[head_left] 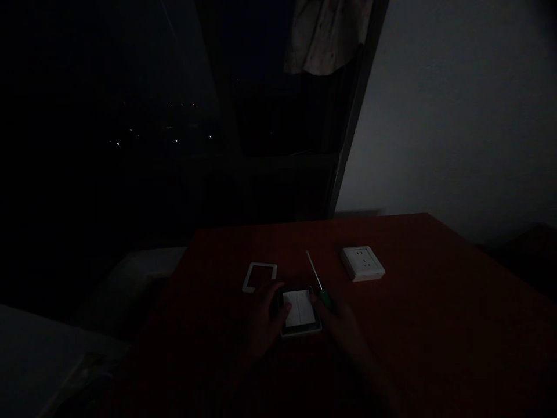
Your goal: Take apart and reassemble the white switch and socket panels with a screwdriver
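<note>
A white two-rocker wall switch with a dark surround lies near the middle of the red-brown table. My left hand grips its left side, thumb on the white face. At the right side, my right hand has its thumb against the switch's upper right edge. A screwdriver with a green handle points away from me; the handle's end is hidden by my right hand, and I cannot tell whether that hand touches it. Just beyond my left hand lies a thin white cover frame, partly covered by the fingers.
A white wall socket on a box sits at the right rear of the table. Behind are a dark window and a hanging cloth; a pale wall stands to the right. The light is very dim.
</note>
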{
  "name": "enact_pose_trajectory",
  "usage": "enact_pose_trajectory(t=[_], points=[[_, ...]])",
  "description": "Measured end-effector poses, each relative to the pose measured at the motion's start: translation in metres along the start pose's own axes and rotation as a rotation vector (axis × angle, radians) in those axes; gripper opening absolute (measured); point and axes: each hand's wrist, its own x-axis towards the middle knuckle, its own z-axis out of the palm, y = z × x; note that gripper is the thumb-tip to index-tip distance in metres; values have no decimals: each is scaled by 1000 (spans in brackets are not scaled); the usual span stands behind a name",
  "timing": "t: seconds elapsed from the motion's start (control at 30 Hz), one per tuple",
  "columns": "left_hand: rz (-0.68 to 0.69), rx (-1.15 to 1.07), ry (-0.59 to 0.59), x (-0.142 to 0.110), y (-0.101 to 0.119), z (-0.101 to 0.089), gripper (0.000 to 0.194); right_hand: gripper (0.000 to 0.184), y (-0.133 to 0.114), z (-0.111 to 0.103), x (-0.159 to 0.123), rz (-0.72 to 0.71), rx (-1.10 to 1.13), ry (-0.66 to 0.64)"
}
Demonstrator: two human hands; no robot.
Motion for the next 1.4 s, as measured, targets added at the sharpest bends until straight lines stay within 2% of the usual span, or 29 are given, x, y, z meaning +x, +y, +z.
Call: enact_pose_trajectory(t=[0.23, 0.37, 0.5, 0.77, 1.1, 1.3, 1.4], points=[[-71, -120, -47, -1, -4, 4, 37, 44, -7, 0, 2, 26, -161, 39], [-136, -204, -48, -2, -5, 8, 39, 46, -16, 3, 3, -12, -374, 58], [-194, -258, -71, 0, -6, 8, 42, 49, -20, 7, 6, -14, -598, 13], [-179, -234, -51, -2, -7, 13, 45, 47, -27, 6, 6, -49, -723, -57], [-201, -245, -61, -2, -6, 12, 44, 51, -21, 7, 6, -32, -607, -32], [-207, -310, -43, -2, -1, 7, 44, 51, -9, 1, 5, -50, -94, -39], [-196, -252, 7, 0, -1, -1, 41, 52, -4, -6, 0, 25, 33, -3]])
